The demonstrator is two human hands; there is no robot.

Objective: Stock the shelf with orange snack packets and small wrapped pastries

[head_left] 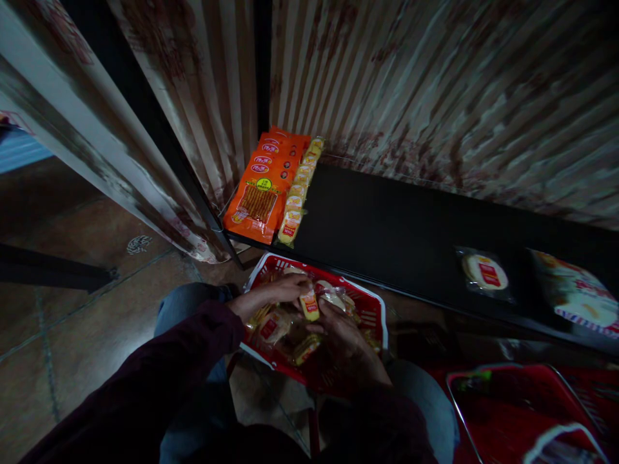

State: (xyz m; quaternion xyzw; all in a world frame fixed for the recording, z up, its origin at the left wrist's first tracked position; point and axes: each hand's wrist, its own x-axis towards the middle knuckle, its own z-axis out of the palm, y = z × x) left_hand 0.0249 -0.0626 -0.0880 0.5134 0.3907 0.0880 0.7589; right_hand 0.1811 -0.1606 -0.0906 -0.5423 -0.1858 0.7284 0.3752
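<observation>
Between my two hands is a small yellow snack cake in a clear wrapper (310, 305), its red and white label turned up. My left hand (289, 287) pinches its top end, fingers closed. My right hand (342, 327) is closed around its lower right side. Both hands are over a red shopping basket (378, 303) with a white rim. Inside lie a round wrapped cake (275, 327), another yellow wrapped cake (306, 348) and several more packets, partly hidden by my hands.
Above the basket runs a black shelf (377, 212). At its left end are orange snack bags (261, 183) beside a row of yellow wrapped cakes (296, 200). A round packaged cake (485, 273) and a white bag (578, 290) lie farther right. Another red basket (512, 399) stands lower right.
</observation>
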